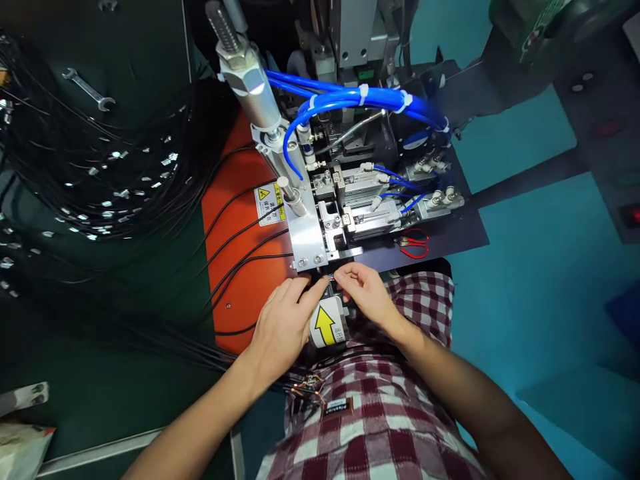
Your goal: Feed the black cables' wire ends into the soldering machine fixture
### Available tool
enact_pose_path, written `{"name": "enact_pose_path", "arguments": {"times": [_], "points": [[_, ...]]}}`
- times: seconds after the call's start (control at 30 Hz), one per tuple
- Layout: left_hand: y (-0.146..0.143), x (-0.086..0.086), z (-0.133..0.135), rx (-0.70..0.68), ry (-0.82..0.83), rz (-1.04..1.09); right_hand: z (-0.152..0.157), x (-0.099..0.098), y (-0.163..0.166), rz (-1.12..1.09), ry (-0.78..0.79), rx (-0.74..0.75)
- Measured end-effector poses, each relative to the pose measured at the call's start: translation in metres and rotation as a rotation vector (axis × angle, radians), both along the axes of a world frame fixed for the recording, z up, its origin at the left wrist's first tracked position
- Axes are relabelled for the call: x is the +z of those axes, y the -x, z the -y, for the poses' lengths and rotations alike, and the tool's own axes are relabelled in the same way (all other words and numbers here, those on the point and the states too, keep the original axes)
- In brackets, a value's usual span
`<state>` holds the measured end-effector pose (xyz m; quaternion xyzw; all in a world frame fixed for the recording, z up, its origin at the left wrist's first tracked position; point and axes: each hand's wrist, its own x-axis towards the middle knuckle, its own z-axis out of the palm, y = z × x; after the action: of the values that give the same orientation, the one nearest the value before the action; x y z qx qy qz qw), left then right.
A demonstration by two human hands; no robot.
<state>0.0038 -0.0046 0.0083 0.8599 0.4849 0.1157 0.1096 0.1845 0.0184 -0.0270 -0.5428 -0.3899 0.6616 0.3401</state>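
Note:
My left hand (286, 319) lies at the front edge of the machine, its fingers closed and its thumb reaching toward my right fingertips. A black cable (235, 332) runs across the orange plate and disappears under this hand, which appears to grip it. My right hand (367, 292) is in a pinch close to the left thumb. Whatever sits between the right fingertips is too small to make out. Just above both hands stands the silver press block (307, 243) of the machine. Below them is a white label with a yellow arrow (325, 325).
Other black cables cross the orange plate (227, 267) into the machine. Blue air hoses (370, 99) arch over several cylinders. Red-handled cutters (415, 245) lie at the right. On the left, a wrench (89, 90) and a large cable bundle (100, 193) rest on the dark green table. Stripped wire ends (307, 387) lie near my lap.

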Motion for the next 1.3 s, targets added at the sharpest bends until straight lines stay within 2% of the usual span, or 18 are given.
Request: {"name": "enact_pose_path", "arguments": {"times": [0.1,0.2,0.27,0.37,0.43,0.53,0.63,0.73,0.87,0.93,1.03,1.1,1.17,1.3], "points": [[-0.001,-0.001,-0.001,0.003,-0.018,0.000,-0.001,-0.002,0.002,-0.011,-0.012,-0.059],[-0.002,-0.001,-0.002,0.002,-0.021,-0.014,-0.003,-0.002,0.000,-0.035,-0.011,0.012],[-0.003,-0.001,-0.002,0.006,-0.020,-0.045,-0.004,0.000,-0.002,0.038,-0.094,0.065],[-0.004,-0.002,0.000,0.012,-0.045,-0.096,-0.005,0.004,-0.002,0.205,-0.246,0.040],[-0.005,-0.003,0.001,0.016,-0.061,-0.125,-0.007,0.004,-0.002,0.140,-0.154,0.066],[-0.006,-0.004,0.002,0.032,-0.044,-0.135,-0.011,0.001,-0.004,-0.077,0.052,0.131],[-0.007,-0.003,0.000,0.039,-0.026,-0.116,-0.011,-0.002,-0.004,-0.178,0.123,0.073],[-0.008,-0.002,-0.001,0.036,-0.033,-0.127,-0.009,-0.005,-0.002,-0.187,0.132,0.013],[-0.012,0.000,-0.003,0.031,-0.057,-0.189,-0.009,-0.006,0.000,-0.087,0.028,0.075],[-0.015,0.000,-0.003,0.029,-0.088,-0.214,-0.008,-0.002,0.000,0.082,-0.123,0.124],[-0.017,-0.002,0.000,0.027,-0.137,-0.235,-0.004,0.006,-0.001,0.446,-0.442,0.149],[-0.017,-0.004,0.001,0.024,-0.154,-0.236,-0.001,0.008,-0.001,0.547,-0.540,0.136],[-0.016,-0.005,0.002,0.020,-0.163,-0.225,0.000,0.005,-0.001,0.442,-0.448,0.104],[-0.014,-0.007,0.001,0.027,-0.145,-0.200,-0.003,-0.005,-0.001,-0.004,-0.060,-0.002]]}}
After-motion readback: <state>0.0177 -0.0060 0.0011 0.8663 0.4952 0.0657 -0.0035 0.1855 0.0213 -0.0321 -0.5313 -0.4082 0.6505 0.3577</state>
